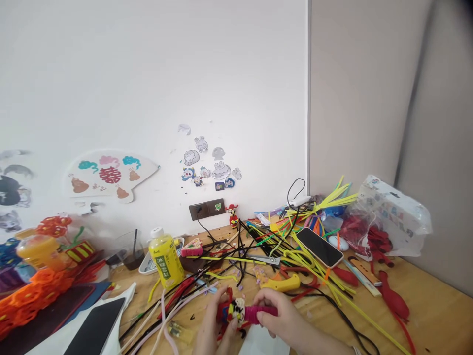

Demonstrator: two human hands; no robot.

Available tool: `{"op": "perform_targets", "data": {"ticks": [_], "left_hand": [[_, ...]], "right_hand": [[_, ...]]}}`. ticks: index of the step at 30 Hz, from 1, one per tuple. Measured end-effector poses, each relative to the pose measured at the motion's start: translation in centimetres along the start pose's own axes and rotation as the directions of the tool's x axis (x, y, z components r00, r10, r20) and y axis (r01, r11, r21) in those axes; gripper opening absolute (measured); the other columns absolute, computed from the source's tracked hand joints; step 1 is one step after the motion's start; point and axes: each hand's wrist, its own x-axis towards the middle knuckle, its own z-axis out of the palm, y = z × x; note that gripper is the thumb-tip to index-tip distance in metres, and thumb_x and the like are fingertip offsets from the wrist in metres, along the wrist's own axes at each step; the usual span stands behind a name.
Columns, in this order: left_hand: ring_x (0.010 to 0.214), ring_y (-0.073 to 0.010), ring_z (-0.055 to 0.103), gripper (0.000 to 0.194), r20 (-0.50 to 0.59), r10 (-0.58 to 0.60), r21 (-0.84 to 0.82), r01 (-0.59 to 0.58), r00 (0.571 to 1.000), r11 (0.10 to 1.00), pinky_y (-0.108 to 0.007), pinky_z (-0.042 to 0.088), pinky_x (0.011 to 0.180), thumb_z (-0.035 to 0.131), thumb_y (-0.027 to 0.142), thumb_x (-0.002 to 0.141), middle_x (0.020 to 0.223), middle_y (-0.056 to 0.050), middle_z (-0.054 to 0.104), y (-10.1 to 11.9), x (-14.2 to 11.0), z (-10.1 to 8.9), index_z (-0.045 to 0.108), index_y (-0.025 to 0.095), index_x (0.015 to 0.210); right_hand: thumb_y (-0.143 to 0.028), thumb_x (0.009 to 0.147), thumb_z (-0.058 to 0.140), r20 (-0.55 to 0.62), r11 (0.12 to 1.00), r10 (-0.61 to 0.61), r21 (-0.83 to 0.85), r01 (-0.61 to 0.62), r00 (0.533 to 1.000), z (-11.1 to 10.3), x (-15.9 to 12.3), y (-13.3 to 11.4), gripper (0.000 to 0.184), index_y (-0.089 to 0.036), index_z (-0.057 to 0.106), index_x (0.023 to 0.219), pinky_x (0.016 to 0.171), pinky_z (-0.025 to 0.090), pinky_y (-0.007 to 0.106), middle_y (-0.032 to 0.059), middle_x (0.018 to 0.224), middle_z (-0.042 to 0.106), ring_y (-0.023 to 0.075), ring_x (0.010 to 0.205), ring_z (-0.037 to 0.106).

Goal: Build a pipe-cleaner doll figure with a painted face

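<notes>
We hold the figure [236, 310] over the near middle of the table [436, 296], between both hands. Our left hand [214, 323] has its fingers narrowed around the figure's left side, probably to brace it. Our right hand [279, 313] has its fingers pinching the magenta roll [252, 314] at the figure's right; we cannot tell whether the two are joined. Gripping opposite ends likely checks twisting and leaves the front in sight. Just beyond our hands lies what looks like a glue gun [280, 283], presumably kept within reach. Scissors [272, 260] lie farther off, among the stems [310, 259], which spread far and right, perhaps to spare working room. The bottle [167, 261] stands capped, to the left, apart from our hands, probably against knocks.
</notes>
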Motion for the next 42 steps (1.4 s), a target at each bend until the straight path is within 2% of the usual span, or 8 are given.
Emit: {"op": "perform_targets", "data": {"ticks": [4,8,14,22,35,42], "left_hand": [[0.109,-0.0231,0.050,0.043,0.019,-0.007,0.032,0.006,1.000,0.999,-0.032,0.044,0.085,0.050,0.032,0.074,0.113,-0.012,0.056,0.8,-0.2,-0.1,0.045,0.020,0.115],[0.112,-0.0229,0.047,0.043,0.109,-0.042,0.061,0.035,0.993,0.998,-0.035,0.042,0.090,0.051,0.025,0.074,0.118,-0.012,0.053,2.1,-0.2,-0.4,0.044,0.020,0.116],[0.114,-0.0224,0.046,0.044,0.122,-0.045,0.116,0.030,0.992,0.993,-0.037,0.040,0.093,0.049,0.022,0.075,0.119,-0.011,0.053,3.9,-0.4,-0.6,0.041,0.021,0.118],[0.112,-0.0238,0.047,0.045,0.105,-0.011,0.170,-0.007,0.994,0.985,-0.039,0.040,0.091,0.050,0.024,0.076,0.118,-0.011,0.053,4.3,-0.6,-0.5,0.040,0.022,0.120],[0.112,-0.0222,0.047,0.049,0.113,0.004,0.100,-0.015,0.994,0.995,-0.037,0.039,0.092,0.053,0.019,0.073,0.120,-0.010,0.052,4.2,-0.8,-0.4,0.041,0.022,0.120],[0.111,-0.0220,0.048,0.047,0.116,-0.004,0.124,-0.011,0.993,0.992,-0.037,0.041,0.091,0.053,0.022,0.075,0.120,-0.010,0.052,4.7,-0.8,-0.4,0.040,0.023,0.120]], "right_hand": [[-0.016,0.061,0.048,0.016,1.000,-0.009,-0.009,0.009,1.000,-0.1,-0.1,0.0,0.014,-0.017,0.050,0.075,0.034,0.027,0.015,-0.0058,0.058,0.047,0.0040,0.039,0.036],[-0.019,0.062,0.049,0.023,1.000,0.004,-0.003,-0.004,1.000,-0.1,-0.2,-0.1,0.013,-0.016,0.050,0.075,0.034,0.027,0.016,-0.0059,0.057,0.046,0.0037,0.037,0.034],[-0.020,0.065,0.050,0.023,0.997,-0.050,-0.058,0.051,0.999,-0.3,-0.9,-1.2,0.013,-0.016,0.052,0.077,0.039,0.030,0.017,-0.0045,0.060,0.047,0.0052,0.043,0.039],[-0.018,0.067,0.051,0.011,0.993,-0.071,-0.090,0.072,0.997,-0.6,-1.0,-1.3,0.011,-0.017,0.053,0.078,0.041,0.031,0.017,-0.0036,0.061,0.049,0.0062,0.045,0.040],[-0.021,0.066,0.051,0.024,0.997,-0.051,-0.065,0.052,0.998,-0.4,-1.1,-1.1,0.013,-0.017,0.052,0.078,0.039,0.029,0.018,-0.0045,0.060,0.048,0.0048,0.042,0.038],[-0.021,0.066,0.050,0.023,0.996,-0.064,-0.063,0.065,0.998,-0.5,-1.2,-1.3,0.013,-0.017,0.052,0.078,0.039,0.030,0.018,-0.0046,0.060,0.048,0.0052,0.043,0.039]]}}
